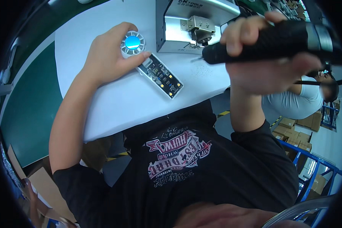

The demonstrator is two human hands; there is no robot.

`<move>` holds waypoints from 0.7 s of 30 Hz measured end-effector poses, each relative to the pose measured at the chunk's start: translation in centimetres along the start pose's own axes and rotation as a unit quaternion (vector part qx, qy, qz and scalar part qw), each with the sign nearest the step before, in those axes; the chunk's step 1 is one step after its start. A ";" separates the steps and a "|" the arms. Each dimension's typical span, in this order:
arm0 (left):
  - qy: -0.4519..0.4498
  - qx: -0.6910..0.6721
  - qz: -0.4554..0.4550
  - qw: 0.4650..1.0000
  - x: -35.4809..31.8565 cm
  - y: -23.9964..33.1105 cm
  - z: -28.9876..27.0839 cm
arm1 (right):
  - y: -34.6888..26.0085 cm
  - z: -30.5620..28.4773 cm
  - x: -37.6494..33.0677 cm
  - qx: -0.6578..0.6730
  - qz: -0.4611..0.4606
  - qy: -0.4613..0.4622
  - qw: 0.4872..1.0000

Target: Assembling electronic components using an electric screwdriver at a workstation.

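Note:
My left hand is closed round the round head of what looks like a small handheld fan, its hub blue and its rim slotted. The fan lies on the white tabletop, its white body slanting toward me. A black circuit board with small yellow parts shows in that body. Raised over the table's right side, my right hand grips a black electric screwdriver. The screwdriver's thin bit points left, apart from the fan, in front of a metal screw feeder.
The white tabletop ends just in front of my body. Scattered tiny specks lie before the feeder. At the right sits another person in a light shirt, near cardboard boxes and a blue metal rack.

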State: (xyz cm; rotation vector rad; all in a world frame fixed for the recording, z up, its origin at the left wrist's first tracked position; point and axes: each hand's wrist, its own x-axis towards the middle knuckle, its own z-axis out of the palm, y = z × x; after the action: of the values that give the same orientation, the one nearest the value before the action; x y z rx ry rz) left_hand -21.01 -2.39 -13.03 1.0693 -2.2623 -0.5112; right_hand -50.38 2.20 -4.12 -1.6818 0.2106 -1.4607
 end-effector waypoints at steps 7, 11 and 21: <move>0.008 0.006 -0.002 1.000 0.5 0.0 -0.1 | 0.5 1.5 -3.2 0.070 0.064 0.022 0.995; -0.001 -0.004 -0.020 1.000 0.4 0.2 -0.2 | 1.0 1.6 -3.8 0.056 0.064 0.022 0.996; -0.001 -0.007 -0.016 1.000 0.5 0.4 -0.2 | 0.9 1.0 -2.5 0.105 0.081 0.018 0.991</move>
State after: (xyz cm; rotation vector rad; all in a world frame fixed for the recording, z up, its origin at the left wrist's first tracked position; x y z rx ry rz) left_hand -21.30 -2.57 -12.49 1.0996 -2.2440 -0.5406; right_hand -49.88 3.66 -6.46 -1.4365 0.2001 -1.3435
